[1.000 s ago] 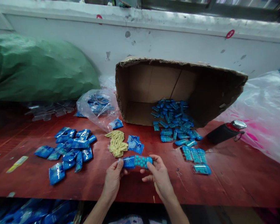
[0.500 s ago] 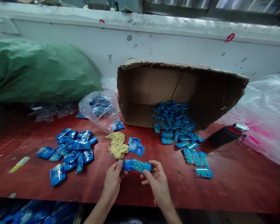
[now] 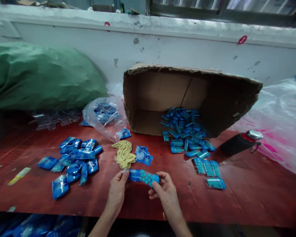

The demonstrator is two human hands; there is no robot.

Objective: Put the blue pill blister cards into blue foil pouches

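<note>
Both hands hold one small blue packet (image 3: 147, 177) with turquoise beads showing through its clear part. My left hand (image 3: 117, 191) pinches its left end, which is a printed blue wrapper, between thumb and fingers. On the right end, my right hand (image 3: 166, 192) grips the bead-filled part with the thumb in front. Just behind the packet lie a crumpled yellowish glove-like piece (image 3: 124, 154) and flat blue printed wrappers (image 3: 143, 155). To the left is a pile of filled blue pouches (image 3: 76, 158). Several bead packs (image 3: 207, 167) lie to the right.
A cardboard box (image 3: 160, 89) on its side spills many bead packs (image 3: 184, 123). Beside it stands a tilted-looking black bottle (image 3: 238, 143). A clear bag of blue wrappers (image 3: 105, 113), a big green sack (image 3: 44, 75) and pink-marked plastic (image 3: 281, 121) line the back of the red table (image 3: 259, 204).
My left hand has shifted slightly left and its fingers have drawn in at the wrapper's end. My right hand keeps its hold, with the packet nearly in the same place.
</note>
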